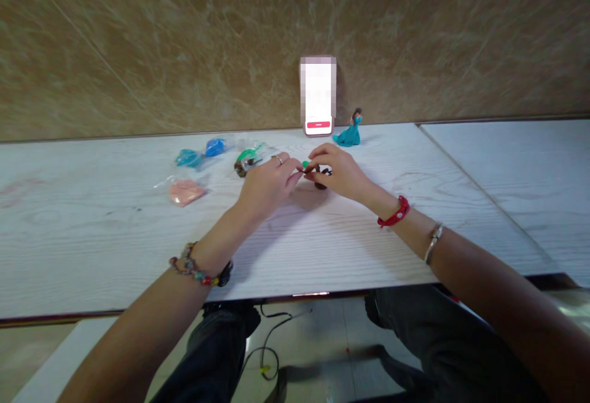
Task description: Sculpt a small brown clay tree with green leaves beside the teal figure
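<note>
Both my hands meet over the middle of the white table (322,243). My left hand (267,185) is closed, its fingertips pinching a small green piece of clay (305,164). Facing it, my right hand (338,172) also pinches that green piece, and a dark brown lump of clay (321,177) shows under its fingers. I cannot tell whether the brown lump rests on the table or is held.
Bags of clay lie at the back left: teal (188,158), blue (215,146), green and brown (249,158), and a peach one (185,192). A phone (318,99) leans on the wall beside a teal clay figurine (350,131). A second table (516,163) adjoins on the right.
</note>
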Demonstrator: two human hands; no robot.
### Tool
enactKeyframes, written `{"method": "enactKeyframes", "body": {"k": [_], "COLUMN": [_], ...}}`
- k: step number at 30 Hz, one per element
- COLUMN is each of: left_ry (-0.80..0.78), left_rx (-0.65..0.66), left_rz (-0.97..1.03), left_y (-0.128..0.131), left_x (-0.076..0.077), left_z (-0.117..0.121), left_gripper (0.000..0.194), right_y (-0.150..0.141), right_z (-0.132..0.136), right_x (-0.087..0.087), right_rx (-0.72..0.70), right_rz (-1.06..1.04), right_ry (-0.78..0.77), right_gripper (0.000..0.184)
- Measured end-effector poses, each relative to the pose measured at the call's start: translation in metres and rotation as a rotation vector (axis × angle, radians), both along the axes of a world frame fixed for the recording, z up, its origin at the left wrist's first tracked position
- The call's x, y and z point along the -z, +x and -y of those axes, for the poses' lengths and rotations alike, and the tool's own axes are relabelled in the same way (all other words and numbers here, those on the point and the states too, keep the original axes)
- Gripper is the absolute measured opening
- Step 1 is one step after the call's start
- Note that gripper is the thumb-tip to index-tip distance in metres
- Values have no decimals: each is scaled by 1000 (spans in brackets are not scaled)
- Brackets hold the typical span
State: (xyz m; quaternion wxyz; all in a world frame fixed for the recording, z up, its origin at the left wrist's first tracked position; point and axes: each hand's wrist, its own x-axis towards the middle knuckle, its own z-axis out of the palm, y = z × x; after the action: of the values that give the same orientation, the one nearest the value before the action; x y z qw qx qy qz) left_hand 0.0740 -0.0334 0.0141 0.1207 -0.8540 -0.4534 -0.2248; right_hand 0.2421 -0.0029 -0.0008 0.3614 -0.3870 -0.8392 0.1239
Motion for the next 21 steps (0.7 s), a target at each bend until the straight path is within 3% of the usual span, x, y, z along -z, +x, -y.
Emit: {"method": "enactKeyframes", "body": {"k": [21], "left_ry": [-18], "left_rx": [10], "left_rz": [-19], "left_y": [2], "left_x": [0], "left_z": [1], "left_gripper": [20], "right_y": [-1], "right_z": [2], "right_x": [-1], "right_rx": [-8], "right_rz": [-6], "right_ry": [-10], "right_gripper": [7]}}
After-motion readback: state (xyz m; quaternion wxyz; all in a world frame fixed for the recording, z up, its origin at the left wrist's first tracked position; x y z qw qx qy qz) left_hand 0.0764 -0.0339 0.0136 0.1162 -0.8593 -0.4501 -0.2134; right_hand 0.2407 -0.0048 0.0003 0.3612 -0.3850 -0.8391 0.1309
